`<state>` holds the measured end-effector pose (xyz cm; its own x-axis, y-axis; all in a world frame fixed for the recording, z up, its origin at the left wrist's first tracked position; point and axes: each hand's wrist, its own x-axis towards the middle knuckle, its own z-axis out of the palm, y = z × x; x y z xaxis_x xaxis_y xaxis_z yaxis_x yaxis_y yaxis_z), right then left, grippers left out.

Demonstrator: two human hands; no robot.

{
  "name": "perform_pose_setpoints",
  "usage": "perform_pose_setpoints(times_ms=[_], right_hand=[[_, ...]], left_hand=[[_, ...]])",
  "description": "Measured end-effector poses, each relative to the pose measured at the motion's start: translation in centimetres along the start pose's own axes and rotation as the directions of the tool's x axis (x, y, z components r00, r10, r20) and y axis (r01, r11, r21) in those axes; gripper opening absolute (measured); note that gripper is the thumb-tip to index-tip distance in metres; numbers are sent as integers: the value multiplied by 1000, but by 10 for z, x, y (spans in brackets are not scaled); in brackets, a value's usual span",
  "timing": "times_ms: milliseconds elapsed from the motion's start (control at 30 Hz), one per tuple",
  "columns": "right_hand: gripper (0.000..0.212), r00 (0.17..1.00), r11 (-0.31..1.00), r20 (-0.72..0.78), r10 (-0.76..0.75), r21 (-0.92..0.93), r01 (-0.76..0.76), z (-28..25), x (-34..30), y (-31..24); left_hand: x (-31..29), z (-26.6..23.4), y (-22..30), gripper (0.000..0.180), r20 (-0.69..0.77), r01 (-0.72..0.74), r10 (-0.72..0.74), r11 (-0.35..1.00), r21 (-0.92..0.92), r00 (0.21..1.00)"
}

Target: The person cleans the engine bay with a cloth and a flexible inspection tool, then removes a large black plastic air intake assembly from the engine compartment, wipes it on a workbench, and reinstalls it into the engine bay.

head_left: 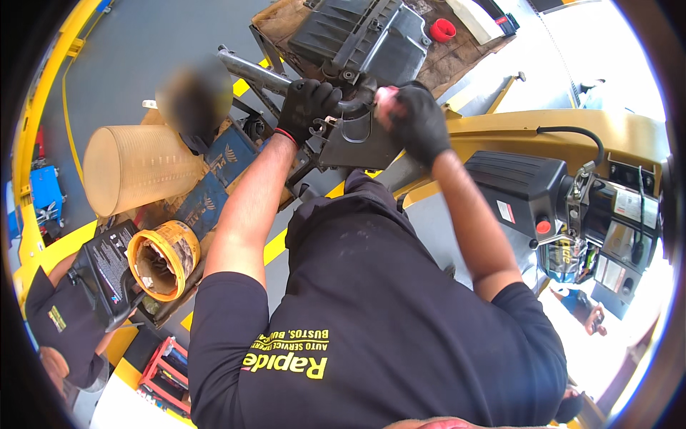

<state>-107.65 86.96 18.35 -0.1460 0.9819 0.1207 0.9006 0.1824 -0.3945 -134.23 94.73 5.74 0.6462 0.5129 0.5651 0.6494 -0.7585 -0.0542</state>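
Observation:
My left hand [309, 107], in a black glove, is closed around a grey metal pipe [259, 74]. The pipe runs from the upper left to a bent end near my right hand. My right hand [421, 123], also gloved in black, grips a pinkish-red rag [388, 107] right by that bent end; whether the rag touches the pipe I cannot tell. Just beyond both hands sits a black plastic air filter housing [336, 32]. Below the pipe, between my hands, is a dark flat part [357, 146] with a curved cut-out.
A worn brown work surface [468, 61] carries the housing and a red cap [443, 30]. To the left stand a translucent measuring container [139, 171], a yellow bucket [182, 247] and a black jug [107, 268] beside another person. At right are a yellow beam [572, 125] and black motor unit [514, 189].

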Motion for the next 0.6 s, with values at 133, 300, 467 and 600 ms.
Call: perform_pose_setpoints(times_ms=[133, 300, 467, 600], right_hand=[[37, 913, 888, -36, 406, 253, -385, -7, 51, 138], [35, 985, 705, 148, -91, 708, -41, 23, 85, 132], [31, 903, 918, -166, -395, -48, 393, 31, 132, 188], [32, 879, 885, -104, -466, -43, 464, 42, 122, 123]], left_hand=[[5, 7, 1, 46, 31, 21, -20, 1000, -20, 999], [6, 1, 10, 44, 148, 80, -74, 996, -37, 986], [13, 2, 8, 46, -3, 17, -17, 998, -59, 1000], [-11, 15, 0, 49, 68, 34, -34, 999, 6, 997]])
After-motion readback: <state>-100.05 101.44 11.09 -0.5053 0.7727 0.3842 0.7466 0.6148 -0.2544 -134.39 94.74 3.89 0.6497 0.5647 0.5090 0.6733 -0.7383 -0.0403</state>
